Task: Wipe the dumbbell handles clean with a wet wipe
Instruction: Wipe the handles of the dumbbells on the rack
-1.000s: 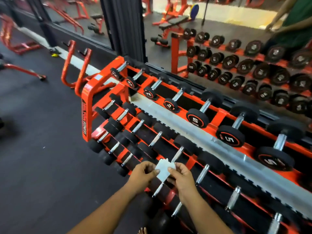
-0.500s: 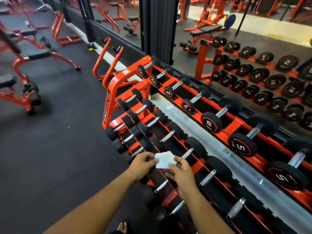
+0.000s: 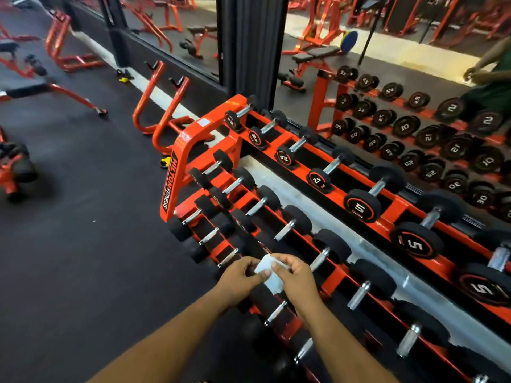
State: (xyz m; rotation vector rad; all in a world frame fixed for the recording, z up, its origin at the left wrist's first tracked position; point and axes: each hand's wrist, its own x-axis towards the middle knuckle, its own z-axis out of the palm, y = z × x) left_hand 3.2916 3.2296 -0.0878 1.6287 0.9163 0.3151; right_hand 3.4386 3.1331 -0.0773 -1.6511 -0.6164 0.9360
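Evidently still readying it, both hands, left hand [image 3: 240, 275] and right hand [image 3: 297, 280], pinch the wet wipe [image 3: 269, 273] between their fingers above the orange rack [image 3: 177, 172], not touching any dumbbell handle [image 3: 276, 312] below.

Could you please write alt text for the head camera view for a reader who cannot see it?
Two hands, left and right, pinch a white wipe between them above an orange rack with three tiers of black dumbbells with metal handles. A wall mirror behind the rack reflects more dumbbells and gym benches.
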